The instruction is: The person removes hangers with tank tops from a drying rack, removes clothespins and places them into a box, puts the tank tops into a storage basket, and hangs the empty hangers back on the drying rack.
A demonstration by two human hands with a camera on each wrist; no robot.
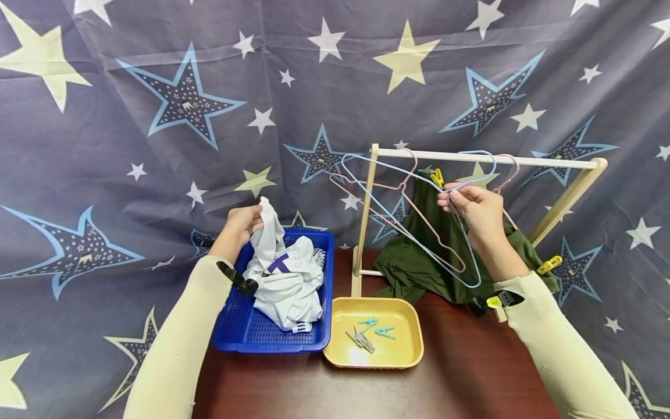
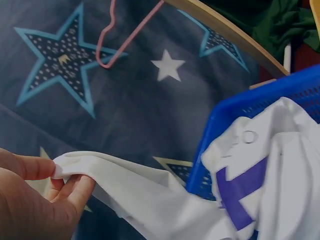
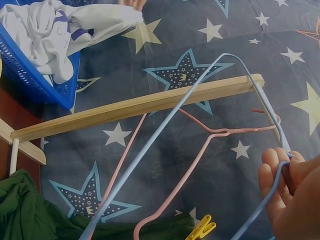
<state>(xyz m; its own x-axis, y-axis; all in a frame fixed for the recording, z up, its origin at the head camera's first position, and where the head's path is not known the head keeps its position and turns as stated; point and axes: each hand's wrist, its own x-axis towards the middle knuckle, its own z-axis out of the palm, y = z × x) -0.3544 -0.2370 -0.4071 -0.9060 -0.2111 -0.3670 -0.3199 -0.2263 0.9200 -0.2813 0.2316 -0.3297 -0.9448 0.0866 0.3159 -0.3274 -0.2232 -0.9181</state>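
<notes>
My left hand (image 1: 243, 226) pinches an end of a white garment (image 1: 290, 285) with a purple mark and lifts it above the blue basket (image 1: 272, 348). The rest of the cloth lies bunched inside. In the left wrist view, thumb and fingers (image 2: 75, 192) grip the fabric's edge. My right hand (image 1: 476, 212) holds a light blue hanger (image 1: 387, 216) near the base of its hook, in front of the rack. Behind it, a pink hanger (image 1: 426, 218) hangs from the white rail (image 1: 439, 155); another pink hook is partly hidden by the hand.
Dark green clothing (image 1: 413, 256) hangs on the rack with yellow clips (image 1: 549, 265). A yellow tray (image 1: 413, 349) holds several clothespins (image 1: 384, 332) beside the basket on the brown table (image 1: 445, 378). The rack's wooden post (image 1: 366, 215) stands just right of the basket.
</notes>
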